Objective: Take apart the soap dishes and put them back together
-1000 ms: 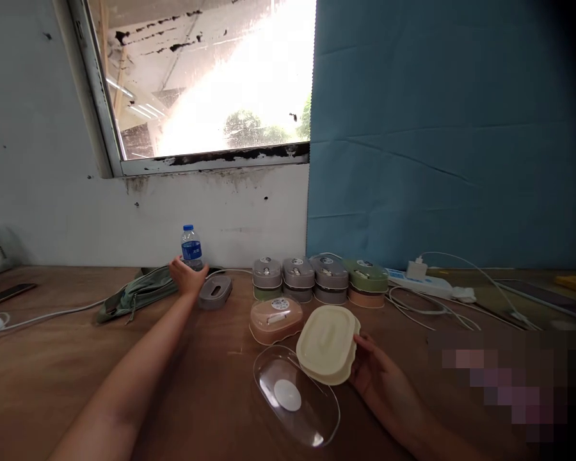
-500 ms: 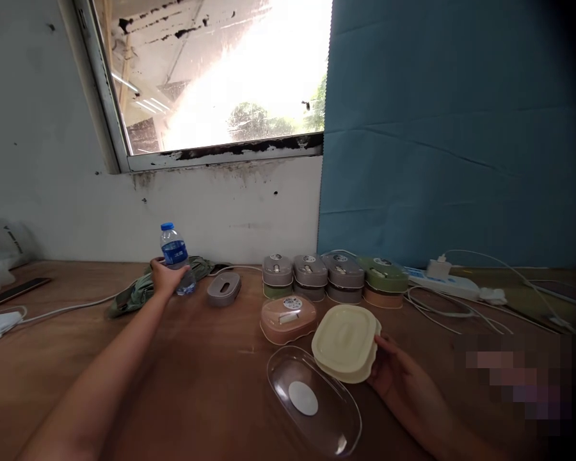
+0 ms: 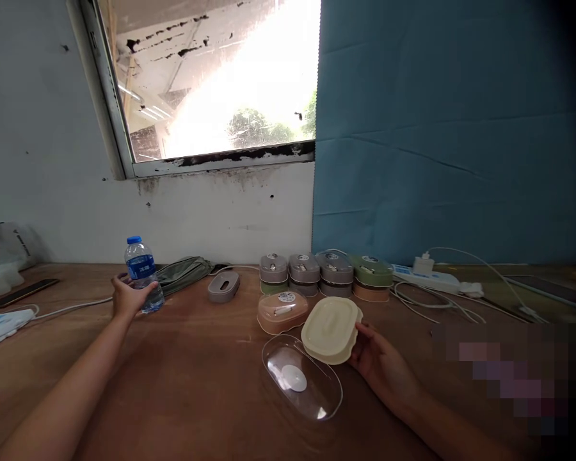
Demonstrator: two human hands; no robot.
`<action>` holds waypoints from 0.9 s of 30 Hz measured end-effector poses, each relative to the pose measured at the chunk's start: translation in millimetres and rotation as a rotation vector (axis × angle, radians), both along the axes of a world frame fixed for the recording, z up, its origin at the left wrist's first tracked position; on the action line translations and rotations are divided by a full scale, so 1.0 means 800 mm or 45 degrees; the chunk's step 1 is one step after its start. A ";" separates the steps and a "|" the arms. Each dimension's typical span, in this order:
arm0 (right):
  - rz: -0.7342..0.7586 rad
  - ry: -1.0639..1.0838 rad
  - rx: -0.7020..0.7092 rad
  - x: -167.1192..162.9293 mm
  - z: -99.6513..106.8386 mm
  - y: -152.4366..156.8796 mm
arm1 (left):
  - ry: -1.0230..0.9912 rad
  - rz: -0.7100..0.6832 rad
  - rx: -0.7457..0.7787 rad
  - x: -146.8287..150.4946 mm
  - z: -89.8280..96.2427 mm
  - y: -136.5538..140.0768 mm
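Note:
My left hand (image 3: 128,297) is wrapped round a clear water bottle (image 3: 142,272) with a blue cap and label, at the table's left. In my right hand (image 3: 381,363) is a cream oval container (image 3: 330,330), gripped by its right edge and tilted. Just below it lies a clear plastic lid (image 3: 307,387) with a round white sticker. A peach lidded soap box (image 3: 281,312) touches or nearly touches the cream piece's left side; I cannot tell which.
Several grey and green lidded boxes (image 3: 336,272) are stacked along the wall. A grey slotted piece (image 3: 223,287) lies left of them, beside a green cloth bag (image 3: 185,274). A power strip (image 3: 427,279) with cables sits at right. A phone (image 3: 24,293) lies far left.
My left hand has moved the bottle left, away from the green bag. The cream container stays in my right hand, over the clear lid's upper edge. The view has shifted slightly.

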State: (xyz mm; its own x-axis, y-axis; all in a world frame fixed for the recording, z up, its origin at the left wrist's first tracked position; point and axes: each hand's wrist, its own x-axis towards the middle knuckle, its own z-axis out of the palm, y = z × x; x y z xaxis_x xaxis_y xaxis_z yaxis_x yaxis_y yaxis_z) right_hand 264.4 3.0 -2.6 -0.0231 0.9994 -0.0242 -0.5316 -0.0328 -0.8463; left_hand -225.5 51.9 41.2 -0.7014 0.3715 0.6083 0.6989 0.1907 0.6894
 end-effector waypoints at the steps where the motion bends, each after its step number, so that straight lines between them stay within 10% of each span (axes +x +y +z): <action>1: 0.008 0.000 0.005 0.000 0.000 0.000 | 0.064 0.069 0.067 0.006 0.000 -0.003; 4: 0.011 0.052 -0.027 -0.002 0.001 -0.001 | 0.403 0.030 0.193 0.039 -0.001 -0.007; 7: 0.006 0.143 -0.071 -0.003 0.002 -0.002 | 0.718 -0.708 -0.220 0.093 -0.008 0.008; 10: 0.017 0.200 -0.086 -0.003 0.001 -0.003 | 0.781 -0.958 -0.412 0.144 -0.025 0.042; 27: 0.008 0.235 -0.130 -0.001 -0.002 0.004 | 0.721 -0.946 -0.569 0.133 -0.062 0.094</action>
State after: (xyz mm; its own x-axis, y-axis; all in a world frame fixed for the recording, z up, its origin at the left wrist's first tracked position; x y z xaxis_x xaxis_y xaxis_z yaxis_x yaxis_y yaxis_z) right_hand 263.6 6.1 -4.4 -0.0431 0.9918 -0.1200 -0.6768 -0.1174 -0.7268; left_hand -119.2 127.0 -8.7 0.1430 0.8668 0.4777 0.9445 -0.2637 0.1957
